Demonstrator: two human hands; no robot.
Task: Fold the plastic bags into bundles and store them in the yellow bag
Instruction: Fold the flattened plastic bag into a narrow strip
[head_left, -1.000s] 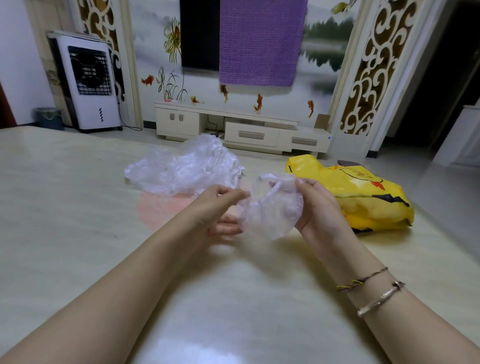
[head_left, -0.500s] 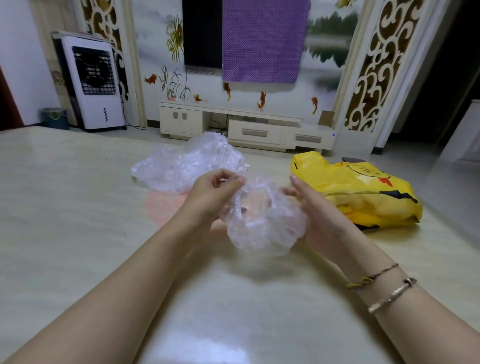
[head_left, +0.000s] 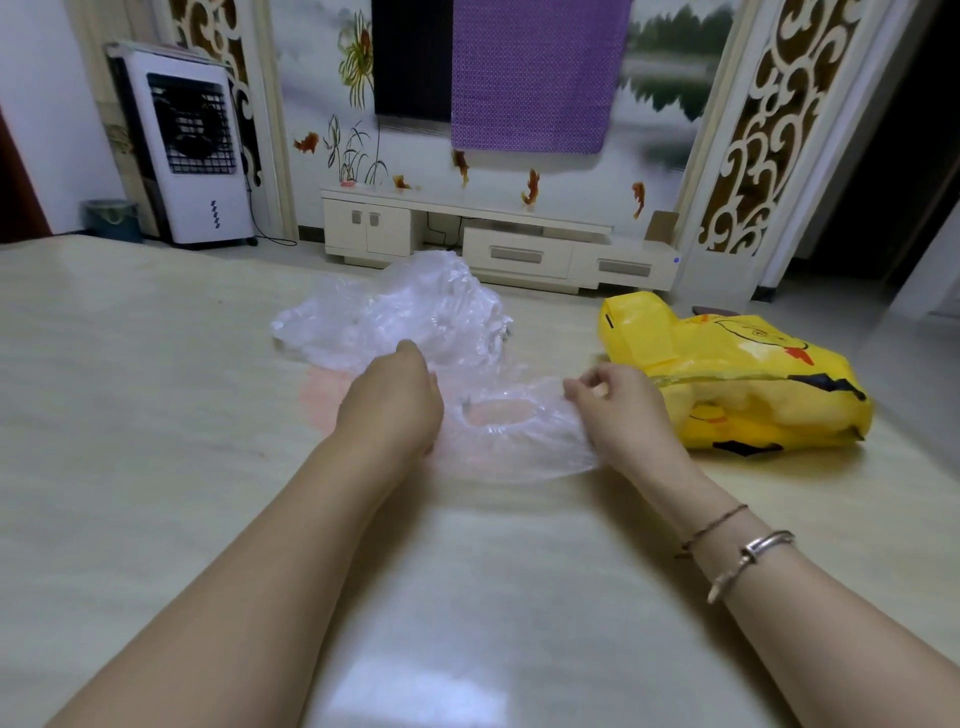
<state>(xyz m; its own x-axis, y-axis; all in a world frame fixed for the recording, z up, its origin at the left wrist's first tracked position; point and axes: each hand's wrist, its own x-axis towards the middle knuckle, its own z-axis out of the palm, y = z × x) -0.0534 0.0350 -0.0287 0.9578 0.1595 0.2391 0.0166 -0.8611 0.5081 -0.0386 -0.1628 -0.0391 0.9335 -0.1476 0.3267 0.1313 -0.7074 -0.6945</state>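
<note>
A clear plastic bag (head_left: 511, 441) with an elastic rim lies stretched flat on the table between my hands. My left hand (head_left: 392, 408) grips its left edge and my right hand (head_left: 626, 410) pinches its right edge. Behind them sits a heap of several more clear plastic bags (head_left: 410, 312). The yellow bag (head_left: 727, 384), printed with a cartoon face, lies on its side to the right, just beyond my right hand, its opening facing left.
The pale table (head_left: 156, 415) extends wide on the left and toward me. A faint pink patch (head_left: 322, 395) shows on it by my left hand. Beyond the table stand a white TV cabinet (head_left: 493, 244) and a white air cooler (head_left: 187, 150).
My hands have moved apart and down, pulling the bunched clear bag out flat onto the table.
</note>
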